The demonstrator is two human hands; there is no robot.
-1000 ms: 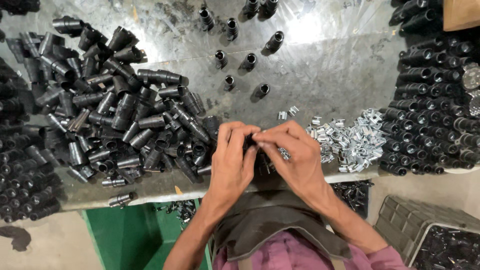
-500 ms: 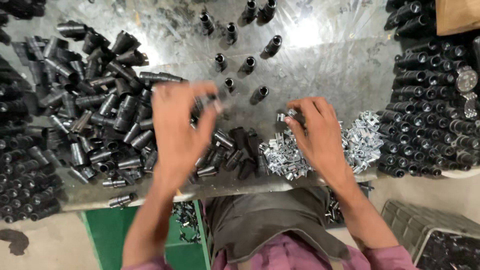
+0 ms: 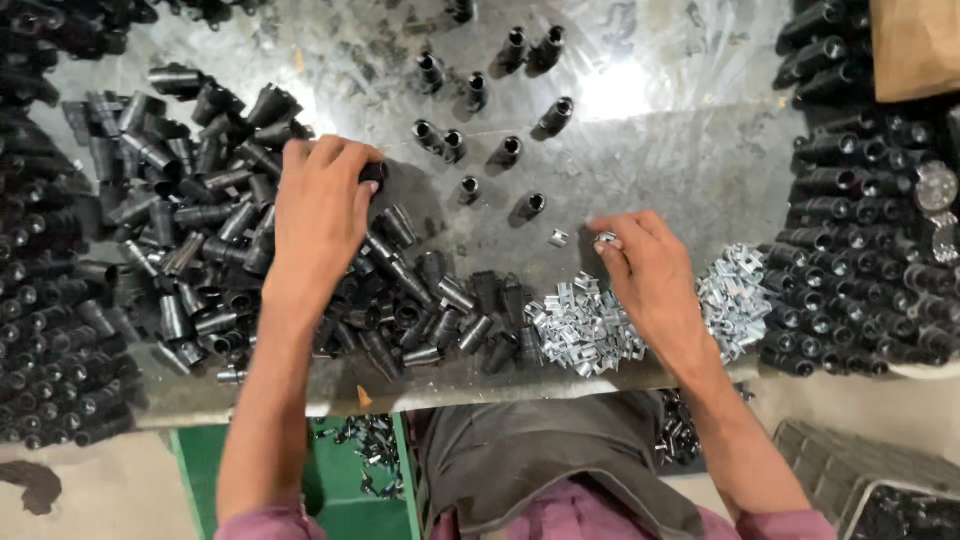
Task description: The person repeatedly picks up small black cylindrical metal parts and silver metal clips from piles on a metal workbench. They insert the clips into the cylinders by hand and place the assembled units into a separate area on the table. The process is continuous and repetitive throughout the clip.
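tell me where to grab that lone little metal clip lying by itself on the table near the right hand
Pinch the lone metal clip across its two short outer sides, coming straight down from above. It lies flat on the bare metal table, apart from the clip pile, with free space all round; the right hand is nearest.

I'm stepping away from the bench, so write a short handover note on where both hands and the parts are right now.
Left hand: closed on a black tube at the edge of the black tube pile.
Right hand: fingertips pinching a small silver clip above the silver clip heap; one loose clip lies beside.
Done: about ten upright tubes stand further back on the metal table.
Left: most of the pile and clips.
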